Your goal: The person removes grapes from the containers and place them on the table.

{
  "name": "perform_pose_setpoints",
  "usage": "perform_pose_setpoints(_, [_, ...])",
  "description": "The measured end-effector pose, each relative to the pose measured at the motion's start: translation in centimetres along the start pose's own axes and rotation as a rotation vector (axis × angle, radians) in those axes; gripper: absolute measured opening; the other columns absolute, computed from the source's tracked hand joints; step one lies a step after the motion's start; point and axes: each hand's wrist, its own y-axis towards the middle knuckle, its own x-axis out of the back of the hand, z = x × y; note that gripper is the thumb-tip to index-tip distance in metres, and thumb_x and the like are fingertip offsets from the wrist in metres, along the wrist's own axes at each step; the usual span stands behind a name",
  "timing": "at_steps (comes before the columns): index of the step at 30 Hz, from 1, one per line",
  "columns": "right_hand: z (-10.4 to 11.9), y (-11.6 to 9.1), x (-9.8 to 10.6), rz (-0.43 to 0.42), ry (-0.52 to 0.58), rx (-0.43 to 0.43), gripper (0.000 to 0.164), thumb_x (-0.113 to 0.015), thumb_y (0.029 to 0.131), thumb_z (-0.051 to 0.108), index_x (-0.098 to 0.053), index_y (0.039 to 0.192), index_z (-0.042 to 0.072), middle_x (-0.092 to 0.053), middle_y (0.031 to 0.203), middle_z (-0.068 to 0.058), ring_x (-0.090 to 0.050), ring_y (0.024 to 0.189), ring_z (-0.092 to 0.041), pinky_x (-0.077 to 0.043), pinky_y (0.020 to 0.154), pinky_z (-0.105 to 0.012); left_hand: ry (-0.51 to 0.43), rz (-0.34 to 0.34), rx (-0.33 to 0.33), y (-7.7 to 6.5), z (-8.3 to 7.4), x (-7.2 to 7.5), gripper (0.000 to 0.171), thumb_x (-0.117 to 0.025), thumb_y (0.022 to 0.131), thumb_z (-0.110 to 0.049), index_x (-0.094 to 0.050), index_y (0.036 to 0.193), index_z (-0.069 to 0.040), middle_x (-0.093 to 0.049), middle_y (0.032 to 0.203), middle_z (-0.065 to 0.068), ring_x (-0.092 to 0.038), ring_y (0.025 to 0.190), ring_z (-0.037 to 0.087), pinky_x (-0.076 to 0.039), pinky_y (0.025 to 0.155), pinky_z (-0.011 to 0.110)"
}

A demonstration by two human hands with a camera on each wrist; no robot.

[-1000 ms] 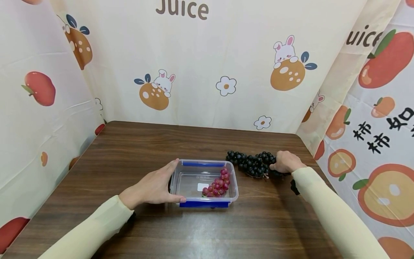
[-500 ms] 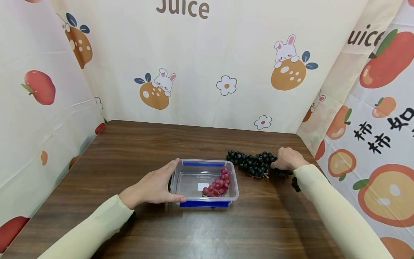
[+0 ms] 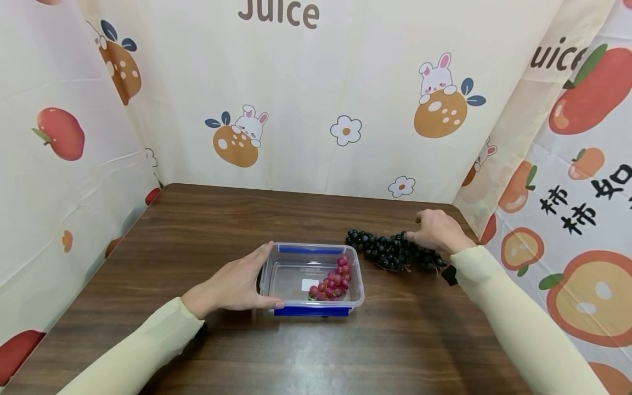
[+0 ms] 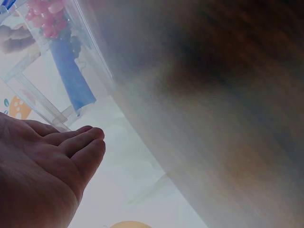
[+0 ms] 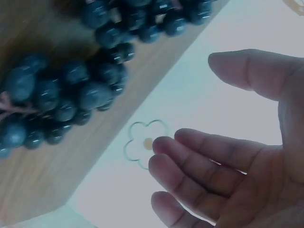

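My left hand [image 3: 234,282] grips the left end of a clear plastic container [image 3: 291,269] with blue clasps, thumb along the front rim and index finger at the back corner. In the left wrist view its other fingers [image 4: 85,147] lie nearly straight. A bunch of red grapes [image 3: 336,282] lies inside the container's right half. Dark grapes [image 3: 387,253] lie on the table, right of the container. My right hand [image 3: 436,230] hovers at their far right side. The right wrist view shows its fingers [image 5: 204,185] relaxed and thumb apart, with dark grapes [image 5: 61,95] beyond, nothing held.
A brown wood-grain table [image 3: 237,214] bears everything. Printed fabric [image 3: 296,82] hangs behind it and at both sides. A small white label [image 3: 309,285] shows in the container. A black strap [image 3: 449,275] hangs at my right sleeve.
My right hand has lifted off the right end of the dark grapes and moved slightly back, uncovering more of them. The left hand and the container have stayed put.
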Motion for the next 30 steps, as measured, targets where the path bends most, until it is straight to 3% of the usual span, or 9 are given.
perform_pose_setpoints(6, [1.8,-0.8,0.7,-0.087,0.031,0.089,0.061,-0.07,0.094,0.041,-0.062,0.136,-0.002,-0.066,0.123,-0.023,-0.065,0.107,-0.037,-0.052,0.085,-0.055,0.003,-0.001,0.002,0.0,0.1,-0.1,0.142,-0.059,0.066,-0.096,-0.014,0.164,-0.004,-0.024,0.168,0.015,-0.041,0.145,0.031,-0.045,0.108,0.049])
perform_pose_setpoints(14, [3.7,-1.7,1.1,-0.139,0.075,0.168,0.055,-0.073,0.092,0.039,-0.066,0.133,0.003,-0.068,0.123,-0.02,-0.064,0.111,-0.036,-0.051,0.09,-0.056,0.007,0.0,0.004,0.1,0.1,-0.2,0.142,-0.059,0.066,-0.096,-0.014,0.165,-0.004,-0.024,0.168,0.015,-0.041,0.145,0.031,-0.045,0.109,0.05])
perform_pose_setpoints(30, [7.6,-3.2,0.7,-0.131,0.112,0.384,0.053,-0.081,0.088,0.036,-0.069,0.13,0.007,-0.071,0.122,-0.01,-0.066,0.112,-0.028,-0.052,0.095,-0.051,0.0,-0.007,0.0,0.0,0.1,-0.2,0.14,-0.061,0.067,-0.094,-0.014,0.165,-0.005,-0.024,0.168,0.014,-0.042,0.144,0.031,-0.045,0.108,0.051])
